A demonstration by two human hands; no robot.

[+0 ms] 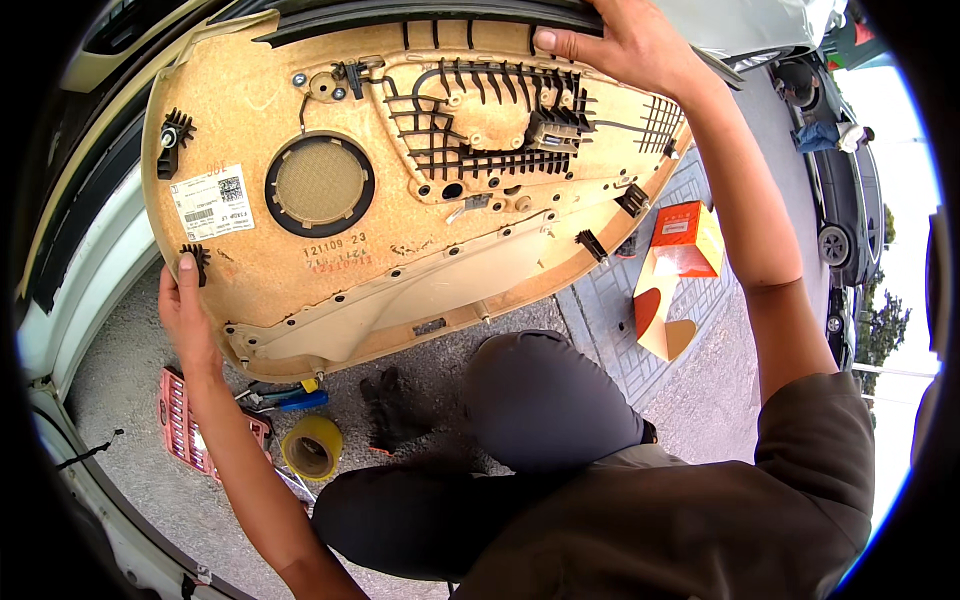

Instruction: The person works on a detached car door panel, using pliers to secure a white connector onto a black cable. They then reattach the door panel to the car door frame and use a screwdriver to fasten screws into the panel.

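Observation:
A tan car door panel (230, 80) is held up before me, its back side facing me. On it show a round speaker grille (320, 185), a white label (213, 203), black plastic ribs and several clips. My left hand (188, 305) grips the panel's lower left edge, thumb on the back near a black clip (196, 263). Up at the top right edge, my right hand (620, 45) holds the panel beside its dark upper strip (420, 24), thumb lying on the near side. The other fingers of both hands are largely hidden behind the panel.
On the ground below lie a red tool case (180, 420), blue-handled pliers (300, 401), a roll of yellowish tape (312, 447) and black gloves (395, 410). An open orange box (690, 240) sits to the right. The car's door frame (90, 290) curves along the left. Parked cars and a person (835, 137) appear far right.

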